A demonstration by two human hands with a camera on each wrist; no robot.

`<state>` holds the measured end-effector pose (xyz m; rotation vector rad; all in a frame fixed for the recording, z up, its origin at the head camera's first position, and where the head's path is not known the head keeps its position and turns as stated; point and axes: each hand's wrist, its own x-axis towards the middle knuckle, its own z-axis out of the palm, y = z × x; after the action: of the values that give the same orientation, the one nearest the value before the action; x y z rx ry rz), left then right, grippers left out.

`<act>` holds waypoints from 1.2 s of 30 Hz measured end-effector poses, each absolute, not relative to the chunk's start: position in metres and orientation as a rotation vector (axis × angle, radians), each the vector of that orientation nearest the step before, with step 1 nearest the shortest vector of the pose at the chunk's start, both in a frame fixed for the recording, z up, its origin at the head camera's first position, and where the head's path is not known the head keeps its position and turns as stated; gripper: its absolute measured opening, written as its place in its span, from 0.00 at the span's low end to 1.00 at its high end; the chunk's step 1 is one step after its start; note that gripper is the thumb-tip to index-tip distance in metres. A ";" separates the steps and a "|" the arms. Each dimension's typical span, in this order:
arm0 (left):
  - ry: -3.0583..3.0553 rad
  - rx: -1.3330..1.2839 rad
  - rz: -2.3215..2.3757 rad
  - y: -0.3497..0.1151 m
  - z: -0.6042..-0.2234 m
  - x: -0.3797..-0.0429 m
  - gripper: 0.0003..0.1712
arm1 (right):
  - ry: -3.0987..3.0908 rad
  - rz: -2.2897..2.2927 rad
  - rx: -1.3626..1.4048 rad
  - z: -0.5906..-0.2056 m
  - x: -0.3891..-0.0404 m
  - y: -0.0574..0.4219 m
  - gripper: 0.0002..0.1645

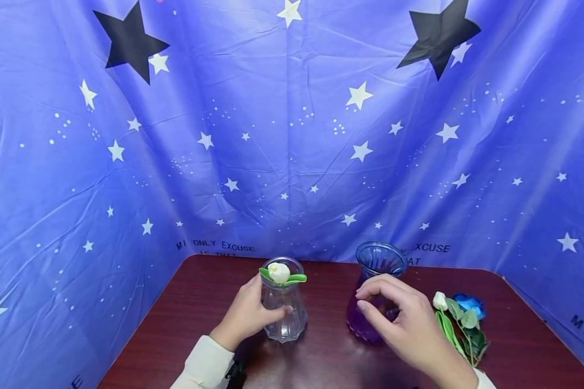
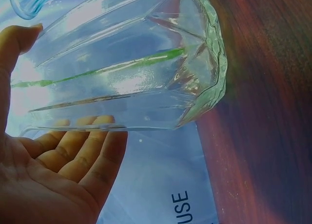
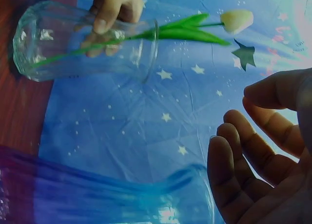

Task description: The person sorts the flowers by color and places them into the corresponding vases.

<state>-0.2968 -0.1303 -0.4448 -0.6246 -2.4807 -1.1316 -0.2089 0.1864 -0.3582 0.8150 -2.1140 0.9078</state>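
My left hand (image 1: 250, 313) grips a clear glass vase (image 1: 286, 319), its thumb and fingers on either side of the glass. A white tulip (image 1: 279, 273) with green leaves stands in that vase; its green stem (image 2: 117, 65) shows through the glass in the left wrist view. My right hand (image 1: 401, 319) is loosely curled and holds nothing. In the head view it lies in front of a blue and purple glass vase (image 1: 380, 259) and hides part of it. The right wrist view has the right fingers (image 3: 222, 170) apart from the tulip.
On the right of the dark red wooden table (image 1: 199, 286) lie another white tulip (image 1: 439, 301) and a blue rose (image 1: 469, 306) with leaves, close to the right forearm. A blue star-printed cloth (image 1: 287, 216) hangs behind and at the sides.
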 end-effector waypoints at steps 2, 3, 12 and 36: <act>-2.476 -0.629 -1.127 -0.131 -0.445 -0.296 0.45 | -2.147 0.896 0.775 -0.356 -0.209 0.192 0.23; -2.479 -0.628 -1.128 -0.131 -0.445 -0.297 0.46 | -2.162 0.889 0.755 -0.354 -0.209 0.195 0.23; -2.478 -0.627 -1.135 -0.131 -0.443 -0.298 0.46 | -2.162 0.903 0.611 -0.344 -0.211 0.219 0.17; -2.504 -0.589 -1.188 -0.130 -0.445 -0.298 0.44 | -2.416 0.728 0.186 -0.350 -0.237 0.273 0.02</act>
<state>-0.2982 -0.1303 -0.4450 -0.5886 -2.5042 -1.1882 -0.2372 0.2726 -0.3505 0.1858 -2.4164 0.7279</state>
